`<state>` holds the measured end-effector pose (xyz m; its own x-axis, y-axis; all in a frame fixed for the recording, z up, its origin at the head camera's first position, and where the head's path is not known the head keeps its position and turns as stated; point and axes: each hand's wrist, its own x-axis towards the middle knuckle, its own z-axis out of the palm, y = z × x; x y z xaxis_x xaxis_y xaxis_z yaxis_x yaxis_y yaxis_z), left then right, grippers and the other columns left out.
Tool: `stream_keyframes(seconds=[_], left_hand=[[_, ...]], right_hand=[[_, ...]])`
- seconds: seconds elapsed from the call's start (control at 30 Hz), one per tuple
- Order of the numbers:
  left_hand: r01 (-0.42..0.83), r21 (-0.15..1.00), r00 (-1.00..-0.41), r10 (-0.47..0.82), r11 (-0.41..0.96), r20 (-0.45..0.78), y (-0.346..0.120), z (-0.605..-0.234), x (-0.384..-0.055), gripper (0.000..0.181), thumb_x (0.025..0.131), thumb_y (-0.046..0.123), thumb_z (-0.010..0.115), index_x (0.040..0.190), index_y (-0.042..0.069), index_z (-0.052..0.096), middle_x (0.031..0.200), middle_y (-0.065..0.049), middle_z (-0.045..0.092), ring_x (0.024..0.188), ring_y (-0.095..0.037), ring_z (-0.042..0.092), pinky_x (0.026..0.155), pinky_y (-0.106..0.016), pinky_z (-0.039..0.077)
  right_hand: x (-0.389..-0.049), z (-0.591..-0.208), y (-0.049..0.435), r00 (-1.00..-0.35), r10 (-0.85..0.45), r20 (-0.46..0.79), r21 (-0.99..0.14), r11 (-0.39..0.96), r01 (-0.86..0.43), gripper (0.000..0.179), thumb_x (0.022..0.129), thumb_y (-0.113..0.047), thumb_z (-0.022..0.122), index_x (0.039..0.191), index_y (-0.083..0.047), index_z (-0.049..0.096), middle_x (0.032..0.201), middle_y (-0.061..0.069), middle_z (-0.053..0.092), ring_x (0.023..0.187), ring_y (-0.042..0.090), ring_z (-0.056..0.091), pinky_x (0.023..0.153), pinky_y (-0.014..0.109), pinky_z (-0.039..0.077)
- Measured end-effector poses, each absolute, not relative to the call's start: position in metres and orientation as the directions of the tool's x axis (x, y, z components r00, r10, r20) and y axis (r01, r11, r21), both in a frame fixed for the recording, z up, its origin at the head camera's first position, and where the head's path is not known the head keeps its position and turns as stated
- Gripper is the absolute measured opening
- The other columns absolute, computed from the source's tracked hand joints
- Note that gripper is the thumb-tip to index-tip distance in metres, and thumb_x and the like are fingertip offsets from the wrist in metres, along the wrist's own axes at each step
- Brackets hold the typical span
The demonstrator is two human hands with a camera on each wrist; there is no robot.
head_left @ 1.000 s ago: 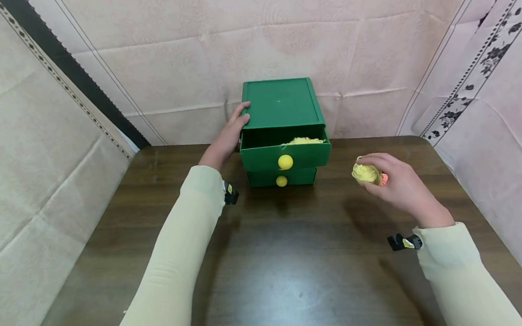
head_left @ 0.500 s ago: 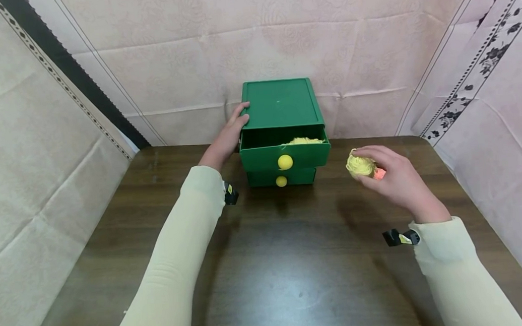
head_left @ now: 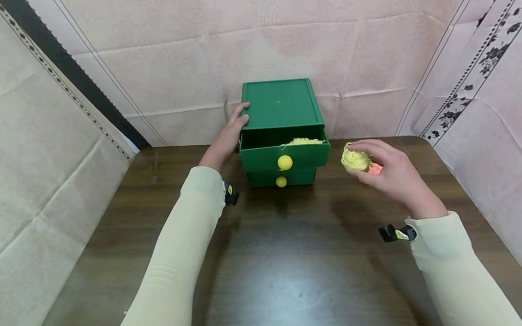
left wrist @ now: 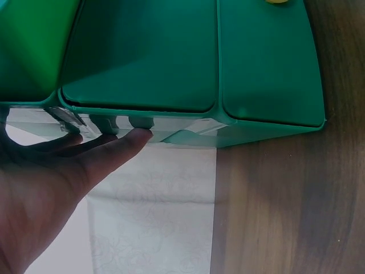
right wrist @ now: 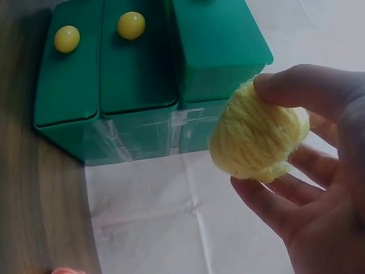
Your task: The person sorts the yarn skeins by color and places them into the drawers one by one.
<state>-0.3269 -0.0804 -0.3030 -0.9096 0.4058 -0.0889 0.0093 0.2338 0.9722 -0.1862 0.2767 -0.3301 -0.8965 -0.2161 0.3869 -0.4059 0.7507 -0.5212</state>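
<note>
A green drawer cabinet (head_left: pixel 279 103) with round yellow knobs stands at the table's back. Its top drawer (head_left: pixel 260 159) is pulled out, and yellow yarn (head_left: pixel 305 140) shows inside on the right. Against the cabinet's left side rests my left hand (head_left: pixel 225 139), its fingers extended along the taped wall in the left wrist view. My right hand (head_left: pixel 391 176) holds a yellow ball of yarn (right wrist: pixel 256 134) between thumb and fingers, raised to the right of the cabinet. Beyond that hand a coral-pink thing (head_left: pixel 375 168) shows through the gap under the fingers; most of it is hidden.
The dark wooden table (head_left: pixel 268 263) spreads in front of the cabinet. Pale patterned cloth (head_left: pixel 216 50) hangs behind it and on both sides. In the right wrist view the lower two drawers (right wrist: pixel 134 80) are closed.
My right hand has moved left and toward the back with the yellow yarn ball, nearer the cabinet. The left hand and the drawers look the same.
</note>
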Motion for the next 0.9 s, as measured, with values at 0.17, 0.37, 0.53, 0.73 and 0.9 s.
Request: stream_keyframes(seconds=[0.17, 0.37, 0.53, 0.73, 0.9], left_hand=[[0.013, 0.973, -0.908, 0.41, 0.23, -0.084, -0.081, -0.304, -0.327, 0.048, 0.105, 0.042, 0.027, 0.152, 0.044, 0.014, 0.162, 0.0, 0.003, 0.138, -0.035, 0.031, 0.103, -0.06, 0.036], [0.011, 0.973, -0.909, 0.408, 0.232, -0.087, -0.081, -0.304, -0.328, 0.049, 0.105, 0.043, 0.027, 0.152, 0.044, 0.014, 0.162, 0.001, 0.003, 0.139, -0.034, 0.03, 0.105, -0.059, 0.035], [0.009, 0.973, -0.91, 0.406, 0.23, -0.088, -0.081, -0.304, -0.328, 0.049, 0.105, 0.043, 0.027, 0.152, 0.044, 0.013, 0.162, 0.001, 0.002, 0.139, -0.034, 0.03, 0.104, -0.059, 0.036], [0.035, 0.969, -0.91, 0.408, 0.243, -0.069, -0.08, -0.304, -0.327, 0.049, 0.105, 0.042, 0.026, 0.153, 0.041, 0.014, 0.162, 0.002, 0.003, 0.141, -0.032, 0.026, 0.108, -0.056, 0.032], [0.05, 0.968, -0.91, 0.41, 0.246, -0.057, -0.08, -0.304, -0.327, 0.049, 0.105, 0.041, 0.025, 0.153, 0.04, 0.014, 0.162, 0.002, 0.004, 0.142, -0.03, 0.025, 0.111, -0.053, 0.029]], right_hand=[[-0.187, -0.326, 0.274, -0.88, -0.226, 0.418, -0.514, 0.74, -0.435, 0.045, 0.084, -0.022, 0.077, 0.126, -0.017, 0.062, 0.132, 0.004, 0.056, 0.121, 0.026, 0.053, 0.097, 0.055, 0.045], [-0.188, -0.323, 0.273, -0.866, -0.227, 0.446, -0.501, 0.738, -0.452, 0.046, 0.084, -0.023, 0.076, 0.128, -0.021, 0.062, 0.132, 0.0, 0.057, 0.121, 0.022, 0.053, 0.098, 0.044, 0.047], [-0.191, -0.322, 0.271, -0.837, -0.234, 0.494, -0.467, 0.741, -0.482, 0.047, 0.083, -0.022, 0.078, 0.127, -0.023, 0.063, 0.132, -0.002, 0.057, 0.121, 0.019, 0.054, 0.095, 0.008, 0.037], [-0.193, -0.318, 0.265, -0.81, -0.238, 0.536, -0.466, 0.717, -0.518, 0.046, 0.081, -0.016, 0.079, 0.125, -0.019, 0.064, 0.132, 0.0, 0.058, 0.119, 0.02, 0.056, 0.092, 0.003, 0.036], [-0.194, -0.314, 0.26, -0.778, -0.238, 0.582, -0.46, 0.692, -0.556, 0.047, 0.08, -0.011, 0.079, 0.125, -0.018, 0.065, 0.131, 0.002, 0.059, 0.119, 0.02, 0.056, 0.092, 0.004, 0.038]])
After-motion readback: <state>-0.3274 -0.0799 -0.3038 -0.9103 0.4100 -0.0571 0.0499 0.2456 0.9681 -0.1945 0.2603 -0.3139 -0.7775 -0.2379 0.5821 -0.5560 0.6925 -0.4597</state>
